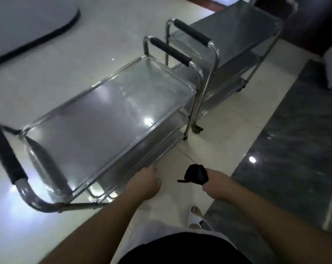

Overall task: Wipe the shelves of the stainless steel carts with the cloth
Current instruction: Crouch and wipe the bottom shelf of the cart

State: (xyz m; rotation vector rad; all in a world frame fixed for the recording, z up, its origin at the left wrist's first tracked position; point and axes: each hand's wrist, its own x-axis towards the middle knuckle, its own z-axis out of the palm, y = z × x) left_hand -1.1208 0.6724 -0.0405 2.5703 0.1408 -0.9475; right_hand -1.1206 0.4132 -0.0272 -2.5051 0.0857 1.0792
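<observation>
**Two carts ahead, cloth bunched in my right hand**

Far left, I see a dark curved edge (pixel 47 33) on the floor, cut off by the frame; I cannot tell what it belongs to. The near cart (pixel 108 111) runs diagonally across the middle, its top shelf bare and streaked with glare. Its closest handle (pixel 6 155) is smeared by motion blur, and its lower shelves show only as thin strips under the top rim, so I cannot judge their surfaces.

My left hand (pixel 147 182) sits at the near long rim of that top shelf, fingers curled under; whether they clasp the rim or just rest against it is hidden by the back of the hand. Just to its right and apart from it, my right hand (pixel 216 184) grips the dark cloth (pixel 196 174), bunched into a wad with a loose strip sticking out to the left. The cloth hangs over the pale floor tiles (pixel 218 134), touching neither cart.

Beyond stands the second cart (pixel 235 37), its far end cut off at the top edge. Lower right, a white sandal (pixel 194 218) peeks out beside a dark glossy floor strip (pixel 294 149).
</observation>
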